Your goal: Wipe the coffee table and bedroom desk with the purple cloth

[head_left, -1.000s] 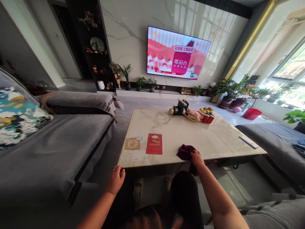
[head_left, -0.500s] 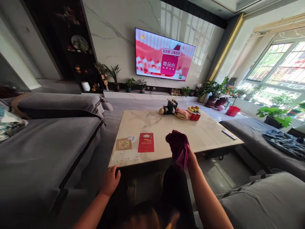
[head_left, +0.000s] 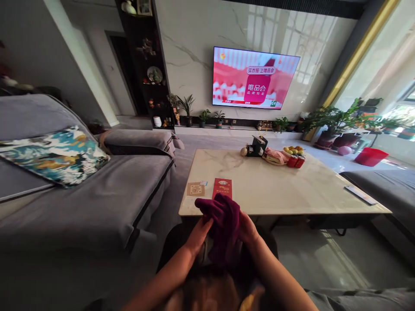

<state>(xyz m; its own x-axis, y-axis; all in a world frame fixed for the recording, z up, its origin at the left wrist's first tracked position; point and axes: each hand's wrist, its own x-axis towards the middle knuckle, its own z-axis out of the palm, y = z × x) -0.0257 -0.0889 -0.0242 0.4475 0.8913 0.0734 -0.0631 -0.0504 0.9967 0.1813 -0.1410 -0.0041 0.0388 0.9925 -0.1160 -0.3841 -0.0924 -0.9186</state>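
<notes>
A bunched dark purple cloth [head_left: 223, 224] hangs between my two hands, above my lap and just in front of the table's near edge. My left hand [head_left: 202, 231] grips its left side, with the fingertips partly behind the fabric. On the other side, my right hand [head_left: 248, 226] is closed on the cloth, its fingers largely hidden. Just beyond the cloth lies a red booklet or packet [head_left: 222, 187] on the table, its lower part covered from view. To its left is a brown square card with a pattern [head_left: 196, 189].
The pale marble-topped table [head_left: 279, 194] stands ahead. Toward its back are a dark box [head_left: 257, 147], red cans [head_left: 295, 161] and a fruit bowl with a pink cloth [head_left: 275, 156]. A phone-like slab [head_left: 361, 195] lies at the right. A grey sofa [head_left: 129, 185] flanks the left.
My left hand has left the table's near-left corner and taken hold of the cloth. My right hand has brought the cloth in toward my lap. The view has turned left.
</notes>
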